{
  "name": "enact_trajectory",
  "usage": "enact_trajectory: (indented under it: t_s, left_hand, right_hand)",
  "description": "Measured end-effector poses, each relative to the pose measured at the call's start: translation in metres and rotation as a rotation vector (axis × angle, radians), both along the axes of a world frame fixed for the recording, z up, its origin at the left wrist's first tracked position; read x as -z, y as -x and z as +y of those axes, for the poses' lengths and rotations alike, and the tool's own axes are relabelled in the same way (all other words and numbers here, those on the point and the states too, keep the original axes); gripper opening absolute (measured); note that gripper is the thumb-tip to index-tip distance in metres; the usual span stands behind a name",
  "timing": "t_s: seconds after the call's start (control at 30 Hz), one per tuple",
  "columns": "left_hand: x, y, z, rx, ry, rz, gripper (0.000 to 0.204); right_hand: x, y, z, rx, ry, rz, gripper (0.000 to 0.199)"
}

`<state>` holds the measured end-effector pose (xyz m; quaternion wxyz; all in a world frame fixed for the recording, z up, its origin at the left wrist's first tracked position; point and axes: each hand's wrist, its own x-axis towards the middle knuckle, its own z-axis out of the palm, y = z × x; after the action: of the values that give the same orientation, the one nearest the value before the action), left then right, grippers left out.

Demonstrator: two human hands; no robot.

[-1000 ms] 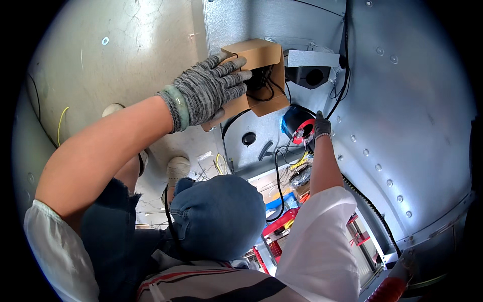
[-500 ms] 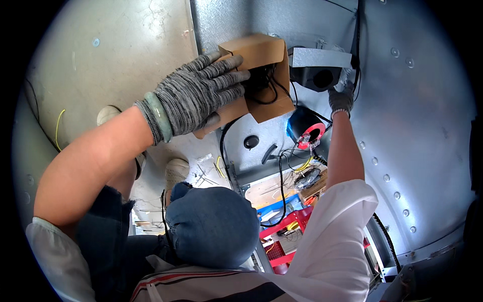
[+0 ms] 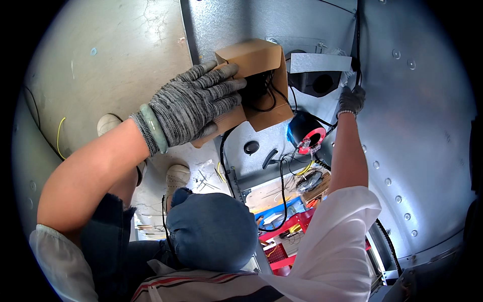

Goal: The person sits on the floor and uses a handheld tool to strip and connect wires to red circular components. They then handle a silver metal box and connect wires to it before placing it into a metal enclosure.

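My left hand (image 3: 193, 103), in a grey knitted glove, lies with fingers stretched out against the side of an open cardboard box (image 3: 252, 53). Inside the box are coiled black cables (image 3: 261, 90). At the metal wall, my right hand (image 3: 351, 100), in a darker glove, has its fingers closed around a black cable (image 3: 358, 40) that comes down from above. Part of its grip is hidden behind the hand. Just left of it, a black housing with a round hole (image 3: 322, 84) sits below a bent metal bracket (image 3: 322, 62).
A black reel with a red rim (image 3: 313, 140) stands below the housing, with cables around it. Lower down are a red rack (image 3: 282, 262) and loose wires. A round black cap (image 3: 251, 147) sits on the metal panel. The curved metal wall (image 3: 422, 126) rises at right.
My right hand has moved from beside the housing slightly right and down, onto the black cable at the wall. My left hand stays against the box; the view has shifted a little.
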<state>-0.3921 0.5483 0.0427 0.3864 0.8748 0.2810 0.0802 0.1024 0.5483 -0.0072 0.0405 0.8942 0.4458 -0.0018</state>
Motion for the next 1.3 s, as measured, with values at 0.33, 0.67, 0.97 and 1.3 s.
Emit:
enact_trajectory:
  t_s: [0.33, 0.67, 0.97, 1.3]
  left_hand:
    - [-0.003, -0.001, 0.002, -0.006, 0.020, 0.007, 0.053]
    - [-0.004, -0.003, 0.003, -0.002, 0.024, 0.013, 0.055]
    - [0.000, -0.003, 0.000, -0.004, 0.035, 0.016, 0.055]
    - [-0.001, -0.004, 0.001, -0.039, 0.067, -0.013, 0.050]
  right_hand:
    - [-0.033, 0.016, 0.050, 0.151, 0.505, -0.011, 0.064]
    - [0.007, -0.076, 0.026, -0.133, 0.838, 0.001, 0.051]
    - [0.024, -0.024, 0.032, -0.017, 0.420, 0.304, 0.059]
    - [0.038, -0.062, 0.026, -0.044, 0.702, 0.160, 0.079]
